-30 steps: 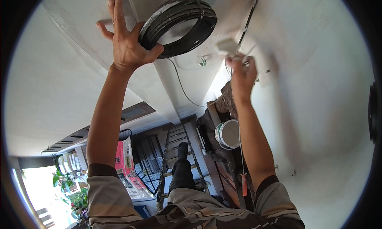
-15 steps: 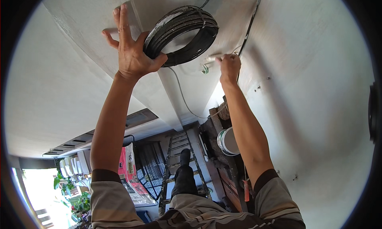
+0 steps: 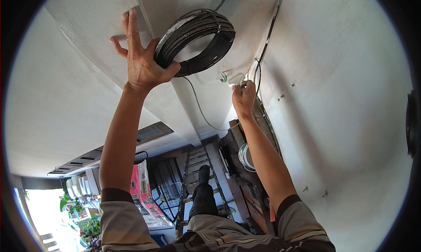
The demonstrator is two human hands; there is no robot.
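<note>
A thick coil of black cable (image 3: 195, 44) hangs by the ceiling, its strands tied together and smeared with white. My left hand (image 3: 142, 65) grips its lower left side between thumb and forefinger. The other fingers of that hand spread flat against the pale beam. To the right, my right hand (image 3: 244, 98) is closed on a small white paint roller (image 3: 236, 79), its handle hidden in the fist. The roller is at the pale surface, beside a small green-and-white fitting (image 3: 223, 77). A black cable (image 3: 268, 37) runs along the corner above that hand.
Far below, my foot rests on a ladder (image 3: 196, 164). A white bucket (image 3: 246, 157) stands behind my right forearm. A thin grey wire (image 3: 198, 104) droops from the coil. Lower down are a black wire cage (image 3: 164, 182) and a pink-and-white sack (image 3: 144, 190).
My right hand has moved down, slightly left, away from the corner cable, and the paint roller has come lower too. My left hand stays on the coil; the view has shifted slightly.
</note>
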